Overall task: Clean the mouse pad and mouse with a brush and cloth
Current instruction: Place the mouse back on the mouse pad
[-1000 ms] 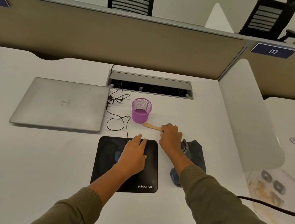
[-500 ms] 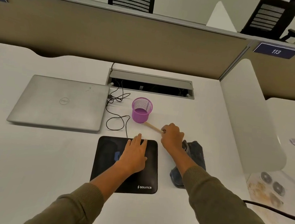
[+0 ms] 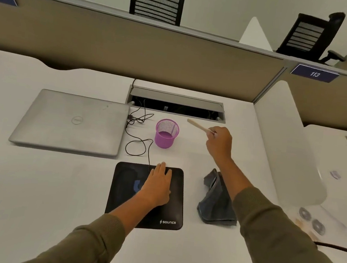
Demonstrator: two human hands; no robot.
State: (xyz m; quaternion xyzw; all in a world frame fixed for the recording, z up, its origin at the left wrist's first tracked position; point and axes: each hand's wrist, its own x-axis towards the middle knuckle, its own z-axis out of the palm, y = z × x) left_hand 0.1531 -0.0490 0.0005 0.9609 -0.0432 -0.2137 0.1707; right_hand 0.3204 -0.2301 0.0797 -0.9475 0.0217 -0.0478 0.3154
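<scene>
A black mouse pad [image 3: 169, 215] lies on the white desk in front of me. My left hand [image 3: 157, 185] rests flat over the wired mouse [image 3: 136, 186] on it; only a dark blue edge of the mouse shows. My right hand [image 3: 219, 142] is raised above the desk, to the right of the purple mesh cup, closed on a brush [image 3: 198, 125] whose wooden handle points up and left; its bristles are hidden by my fingers. A dark grey-blue cloth [image 3: 214, 203] lies crumpled to the right of the pad, partly under my right forearm.
A purple mesh cup [image 3: 166, 133] stands behind the pad. A closed silver laptop [image 3: 70, 121] lies at the left, with the mouse cable [image 3: 137, 140] looping beside it. An open cable tray [image 3: 176, 104] sits at the back. A white divider [image 3: 289, 149] bounds the right side.
My right hand has lifted the brush off the desk beside the cloth and carried it up and away, to the right of the purple cup. My left hand stays on the mouse.
</scene>
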